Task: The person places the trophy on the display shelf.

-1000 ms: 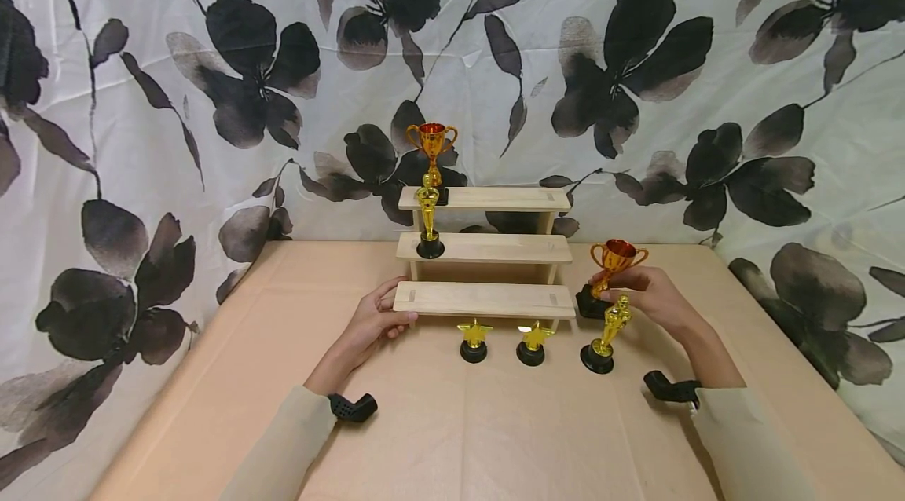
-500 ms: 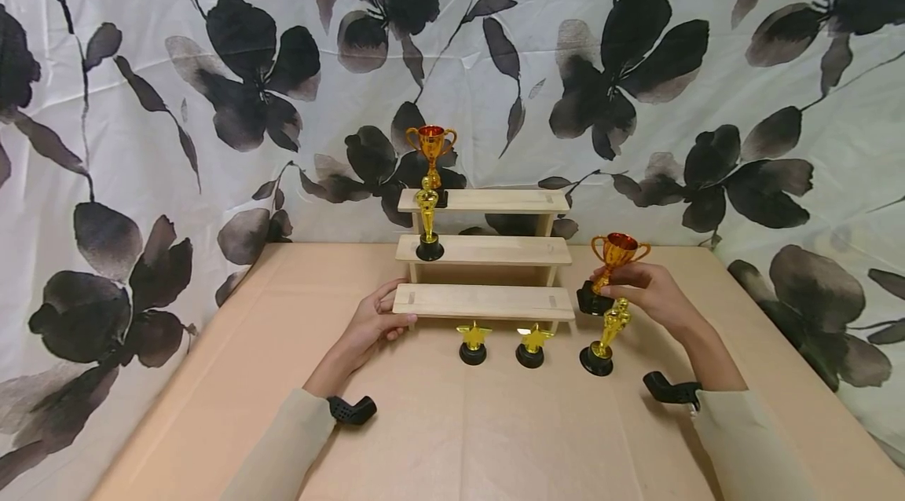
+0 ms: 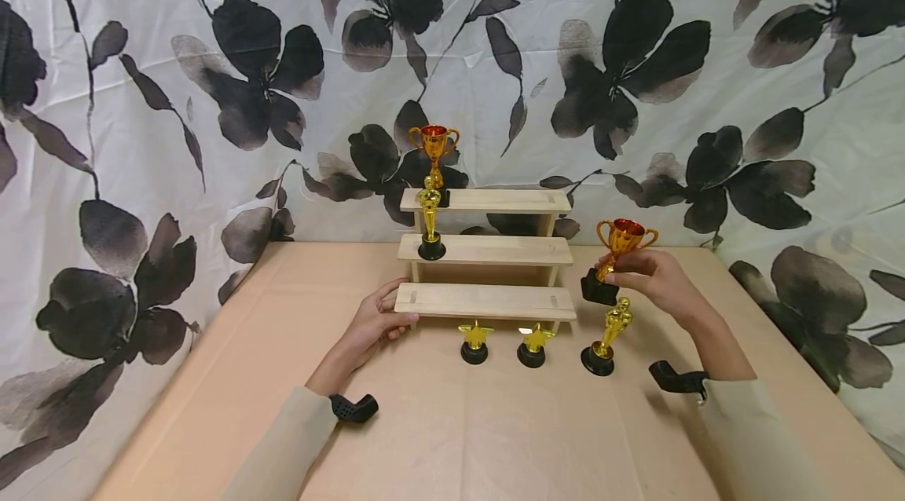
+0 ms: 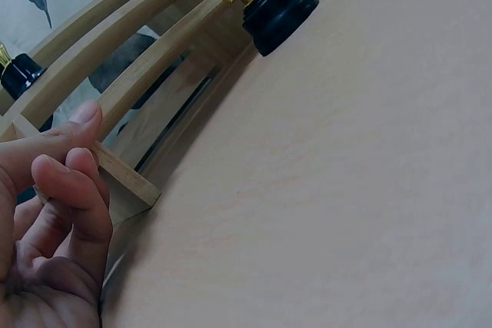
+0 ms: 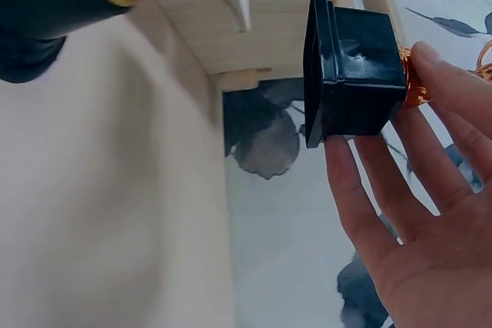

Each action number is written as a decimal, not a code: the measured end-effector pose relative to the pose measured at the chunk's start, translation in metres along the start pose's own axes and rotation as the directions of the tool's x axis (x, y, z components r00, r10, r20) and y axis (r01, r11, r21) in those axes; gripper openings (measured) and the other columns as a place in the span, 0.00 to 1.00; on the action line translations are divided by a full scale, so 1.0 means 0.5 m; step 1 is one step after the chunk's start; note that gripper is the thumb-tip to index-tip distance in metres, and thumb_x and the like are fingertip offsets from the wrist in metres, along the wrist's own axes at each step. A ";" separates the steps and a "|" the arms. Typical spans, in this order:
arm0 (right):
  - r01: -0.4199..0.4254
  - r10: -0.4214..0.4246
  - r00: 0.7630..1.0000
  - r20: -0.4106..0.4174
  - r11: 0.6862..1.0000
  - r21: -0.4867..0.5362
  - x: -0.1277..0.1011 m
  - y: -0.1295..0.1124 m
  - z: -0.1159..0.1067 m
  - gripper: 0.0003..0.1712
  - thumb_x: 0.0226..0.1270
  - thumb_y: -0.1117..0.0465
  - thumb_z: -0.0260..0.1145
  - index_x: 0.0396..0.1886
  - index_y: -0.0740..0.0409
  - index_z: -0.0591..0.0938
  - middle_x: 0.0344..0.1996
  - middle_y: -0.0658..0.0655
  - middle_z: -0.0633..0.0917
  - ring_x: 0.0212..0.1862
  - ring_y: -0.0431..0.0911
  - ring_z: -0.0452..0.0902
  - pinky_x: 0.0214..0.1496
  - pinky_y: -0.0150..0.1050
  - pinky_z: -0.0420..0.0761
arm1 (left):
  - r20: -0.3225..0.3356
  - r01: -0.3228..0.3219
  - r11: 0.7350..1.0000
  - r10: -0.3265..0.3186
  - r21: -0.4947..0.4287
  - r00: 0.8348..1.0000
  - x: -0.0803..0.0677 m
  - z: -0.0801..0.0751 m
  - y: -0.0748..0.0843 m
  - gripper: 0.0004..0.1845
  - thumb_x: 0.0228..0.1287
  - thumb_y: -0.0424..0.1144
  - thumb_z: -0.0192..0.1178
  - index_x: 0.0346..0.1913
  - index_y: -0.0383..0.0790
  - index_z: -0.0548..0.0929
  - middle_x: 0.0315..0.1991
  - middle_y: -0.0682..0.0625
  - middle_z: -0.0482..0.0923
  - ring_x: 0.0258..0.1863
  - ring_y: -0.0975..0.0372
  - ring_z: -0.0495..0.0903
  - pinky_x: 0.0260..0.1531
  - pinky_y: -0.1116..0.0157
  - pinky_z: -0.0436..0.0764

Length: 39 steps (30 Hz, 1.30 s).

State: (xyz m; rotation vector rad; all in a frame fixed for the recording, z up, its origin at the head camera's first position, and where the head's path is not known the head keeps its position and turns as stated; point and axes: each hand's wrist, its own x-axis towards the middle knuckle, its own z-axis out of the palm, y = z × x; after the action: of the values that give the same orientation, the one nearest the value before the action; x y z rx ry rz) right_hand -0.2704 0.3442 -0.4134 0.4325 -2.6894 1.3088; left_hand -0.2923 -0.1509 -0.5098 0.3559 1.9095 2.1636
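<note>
My right hand (image 3: 654, 281) pinches a gold trophy cup (image 3: 625, 238) by its stem, just right of the wooden three-step display shelf (image 3: 488, 301). The cup tilts slightly, and its square black base (image 5: 361, 71) hangs above the table in the right wrist view. My left hand (image 3: 375, 320) grips the left end of the lowest step, thumb (image 4: 73, 132) on the edge and other fingers curled. A second trophy cup (image 3: 434, 144) stands on the top step's left end. Below it, a gold figurine trophy (image 3: 429, 210) is on the middle step.
Two star trophies (image 3: 474, 340) (image 3: 533, 342) stand on the table before the shelf. Another figurine trophy (image 3: 608, 332) stands to their right, close below my right hand. A floral cloth (image 3: 495, 77) hangs behind the table (image 3: 424, 438).
My right hand has raised the trophy cup off the table and shifted it slightly right. My left hand keeps its hold on the shelf.
</note>
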 end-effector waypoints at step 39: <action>0.061 -0.056 0.997 0.048 0.992 -0.110 0.129 -0.250 -0.058 0.21 0.71 0.54 0.72 0.58 0.61 0.86 0.52 0.60 0.90 0.45 0.33 0.83 0.49 0.29 0.81 | 0.018 -0.021 1.000 0.021 0.001 1.000 -0.002 -0.001 0.002 0.48 0.63 0.28 0.71 0.81 0.40 0.56 0.43 0.52 0.87 0.24 0.67 0.75 0.21 0.75 0.73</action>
State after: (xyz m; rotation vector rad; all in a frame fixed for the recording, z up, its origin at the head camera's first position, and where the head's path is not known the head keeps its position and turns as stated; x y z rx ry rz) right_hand -0.2943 0.2809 -0.2869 0.5288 -2.7467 1.1403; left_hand -0.2913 -0.1518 -0.5089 0.3956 1.9063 2.1653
